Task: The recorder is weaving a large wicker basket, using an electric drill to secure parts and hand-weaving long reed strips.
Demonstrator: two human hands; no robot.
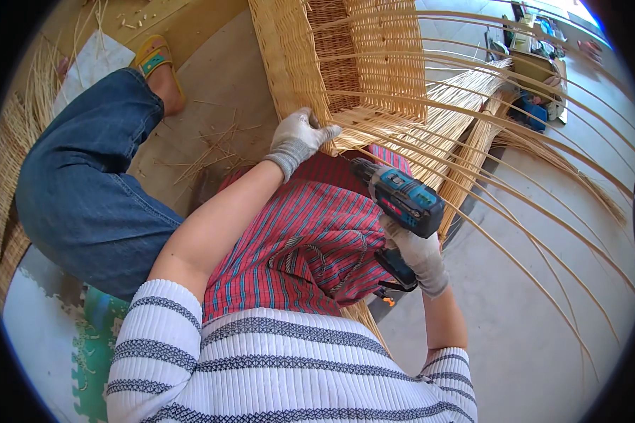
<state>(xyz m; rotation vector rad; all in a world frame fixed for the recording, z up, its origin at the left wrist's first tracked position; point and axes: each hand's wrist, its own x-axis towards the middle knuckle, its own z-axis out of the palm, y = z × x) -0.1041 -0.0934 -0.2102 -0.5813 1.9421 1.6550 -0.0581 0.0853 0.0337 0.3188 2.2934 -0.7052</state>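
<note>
Small marks and a red patch show on the casing of the blue-and-black drill point(406, 201), too small to make out. The gloved right hand point(416, 255) wraps the drill's grip, fingers closed around it, though the trigger finger is hidden behind the casing. The drill tilts up and left, its chuck near the basket's lower corner; whether the bit touches the weave is hard to tell.

The basket point(283, 60) lies at top centre, its opening facing the canes and its upper end cut off by the frame. The gloved left hand point(300, 137) holds its lower corner, thumb stretched along the edge and fingers bent against the wall, their tips partly out of sight.

Long canes point(585, 162) fan from the basket to the right, some crossing just beside the drill. Below them lie bundles point(476, 144), and farther off a box point(543, 67) beside a blue thing point(531, 113), blurred at that range. A striped red cloth point(282, 243) covers the lap. To the left are a denim leg point(85, 176), a yellow slipper point(150, 56), scattered offcuts point(215, 151) and a green mat point(92, 374), partly hidden by the sleeve point(155, 345)
</note>
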